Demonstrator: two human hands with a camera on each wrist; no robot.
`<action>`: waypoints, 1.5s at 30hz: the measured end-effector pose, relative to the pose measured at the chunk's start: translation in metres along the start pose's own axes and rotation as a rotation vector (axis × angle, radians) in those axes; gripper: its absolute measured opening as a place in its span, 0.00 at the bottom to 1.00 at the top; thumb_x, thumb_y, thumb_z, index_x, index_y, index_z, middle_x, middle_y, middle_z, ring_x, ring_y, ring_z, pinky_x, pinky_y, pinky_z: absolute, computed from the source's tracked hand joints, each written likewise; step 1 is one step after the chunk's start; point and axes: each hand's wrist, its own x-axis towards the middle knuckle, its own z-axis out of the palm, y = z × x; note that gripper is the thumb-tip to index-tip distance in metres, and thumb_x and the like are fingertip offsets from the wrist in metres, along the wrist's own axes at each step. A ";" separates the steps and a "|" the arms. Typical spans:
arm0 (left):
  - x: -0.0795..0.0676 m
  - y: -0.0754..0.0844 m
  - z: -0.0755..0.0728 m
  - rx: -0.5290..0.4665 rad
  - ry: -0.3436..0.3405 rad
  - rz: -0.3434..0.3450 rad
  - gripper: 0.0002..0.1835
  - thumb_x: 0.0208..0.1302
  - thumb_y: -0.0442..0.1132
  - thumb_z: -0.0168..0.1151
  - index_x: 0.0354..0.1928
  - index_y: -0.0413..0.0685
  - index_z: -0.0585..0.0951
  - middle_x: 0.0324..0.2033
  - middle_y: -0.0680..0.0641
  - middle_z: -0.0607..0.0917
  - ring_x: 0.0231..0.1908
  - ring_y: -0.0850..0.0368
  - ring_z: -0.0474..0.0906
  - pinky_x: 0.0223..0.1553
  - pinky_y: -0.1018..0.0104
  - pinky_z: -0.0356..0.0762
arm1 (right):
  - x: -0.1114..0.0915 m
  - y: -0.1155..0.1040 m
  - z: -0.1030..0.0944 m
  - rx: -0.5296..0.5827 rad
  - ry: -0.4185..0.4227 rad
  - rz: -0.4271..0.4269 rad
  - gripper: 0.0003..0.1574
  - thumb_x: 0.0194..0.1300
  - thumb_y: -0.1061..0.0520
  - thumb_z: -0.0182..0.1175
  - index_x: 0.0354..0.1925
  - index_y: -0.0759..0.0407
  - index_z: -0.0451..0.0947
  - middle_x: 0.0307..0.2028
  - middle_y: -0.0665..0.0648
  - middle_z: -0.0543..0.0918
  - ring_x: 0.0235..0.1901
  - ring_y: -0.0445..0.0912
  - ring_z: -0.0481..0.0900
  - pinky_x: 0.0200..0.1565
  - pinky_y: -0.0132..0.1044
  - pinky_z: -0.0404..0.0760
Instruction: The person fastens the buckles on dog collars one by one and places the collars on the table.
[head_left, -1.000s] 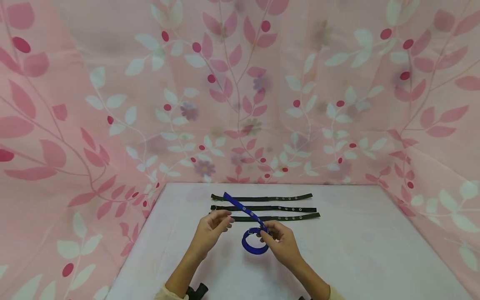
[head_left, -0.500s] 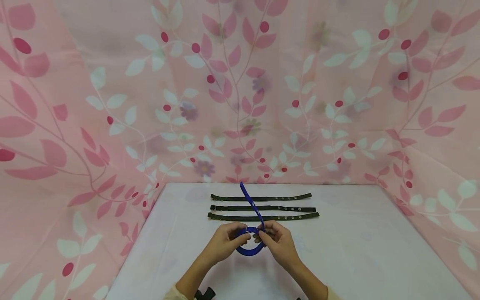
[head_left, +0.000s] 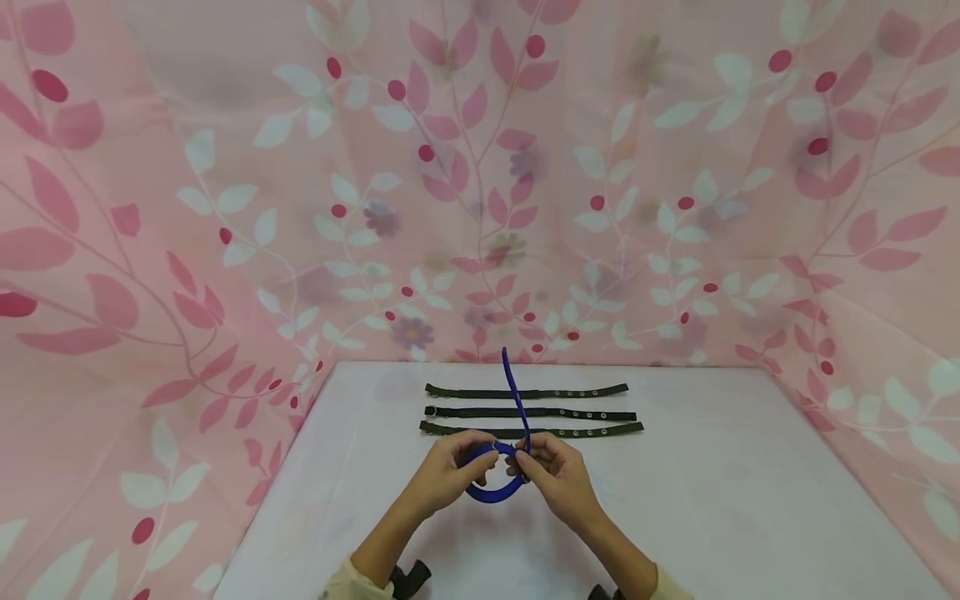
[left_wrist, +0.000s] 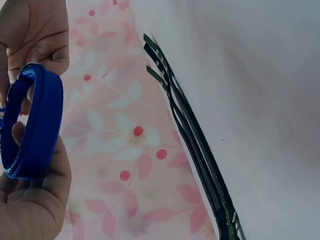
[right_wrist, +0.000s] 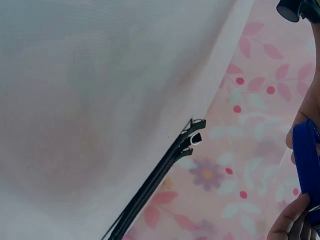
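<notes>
A blue webbing collar point(head_left: 491, 495) with a metal buckle is looped into a ring and held above the table point(head_left: 720, 517). My left hand point(head_left: 450, 477) grips the left side of the ring near the buckle. On the right, my right hand point(head_left: 558, 477) pinches the strap where its loose tail point(head_left: 513, 383) leaves the ring. That tail stands up past the fingers. In the left wrist view the ring of the blue collar point(left_wrist: 47, 125) appears edge-on between both hands; part of its buckle is hidden by fingers.
Behind the hands, three dark green collars with eyelets lie side by side: a far one point(head_left: 487, 394), a middle one point(head_left: 495, 412) and a near one point(head_left: 600, 432). A pink leaf-patterned cloth point(head_left: 450, 208) stands around the table. Black wrist devices point(head_left: 411, 579) sit below the forearms.
My left hand has come right and taken hold of the ring's left side. The loose tail has swung from leaning left to nearly upright. The collar has shifted slightly left.
</notes>
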 end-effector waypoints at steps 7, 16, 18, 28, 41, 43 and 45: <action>-0.001 -0.001 0.004 -0.018 0.032 -0.016 0.12 0.69 0.41 0.62 0.50 0.44 0.83 0.26 0.41 0.78 0.23 0.60 0.76 0.26 0.68 0.80 | 0.001 0.000 0.002 -0.011 0.022 0.045 0.13 0.70 0.60 0.60 0.45 0.70 0.76 0.37 0.72 0.85 0.35 0.51 0.88 0.38 0.35 0.86; -0.001 0.008 -0.001 0.020 0.103 0.047 0.12 0.70 0.41 0.62 0.50 0.43 0.83 0.21 0.46 0.76 0.20 0.62 0.72 0.21 0.71 0.74 | 0.002 -0.004 -0.004 -0.130 0.134 -0.031 0.13 0.71 0.59 0.59 0.52 0.62 0.77 0.44 0.62 0.84 0.41 0.45 0.84 0.40 0.33 0.85; -0.003 0.010 -0.002 0.023 0.108 0.049 0.12 0.70 0.41 0.62 0.50 0.43 0.83 0.22 0.46 0.77 0.20 0.62 0.72 0.21 0.70 0.75 | 0.002 -0.004 -0.005 -0.132 0.133 -0.012 0.13 0.72 0.58 0.58 0.52 0.62 0.77 0.45 0.62 0.84 0.41 0.45 0.84 0.42 0.33 0.85; -0.003 0.001 0.004 0.043 0.057 -0.020 0.11 0.69 0.42 0.62 0.49 0.48 0.84 0.22 0.50 0.77 0.20 0.65 0.71 0.23 0.73 0.73 | 0.003 -0.001 -0.006 -0.138 0.127 -0.028 0.14 0.71 0.60 0.58 0.54 0.61 0.77 0.47 0.62 0.84 0.41 0.45 0.82 0.41 0.32 0.84; -0.010 0.002 0.003 0.124 0.050 0.059 0.10 0.69 0.45 0.63 0.46 0.50 0.85 0.41 0.48 0.88 0.39 0.61 0.81 0.43 0.71 0.81 | 0.010 -0.009 -0.002 -0.157 0.084 -0.156 0.18 0.71 0.64 0.57 0.57 0.63 0.75 0.45 0.65 0.85 0.40 0.51 0.84 0.41 0.32 0.84; -0.010 0.004 0.003 0.124 0.048 0.068 0.10 0.68 0.46 0.63 0.46 0.51 0.85 0.41 0.47 0.88 0.41 0.60 0.82 0.44 0.71 0.81 | 0.011 -0.010 -0.003 -0.142 0.078 -0.165 0.17 0.71 0.65 0.56 0.57 0.65 0.74 0.45 0.66 0.85 0.40 0.51 0.84 0.41 0.33 0.85; -0.010 0.005 0.003 0.120 0.047 0.066 0.10 0.68 0.46 0.63 0.46 0.51 0.85 0.41 0.47 0.88 0.41 0.61 0.82 0.44 0.71 0.81 | 0.011 -0.011 -0.003 -0.132 0.076 -0.163 0.17 0.71 0.65 0.56 0.57 0.65 0.74 0.45 0.66 0.85 0.40 0.50 0.85 0.42 0.33 0.85</action>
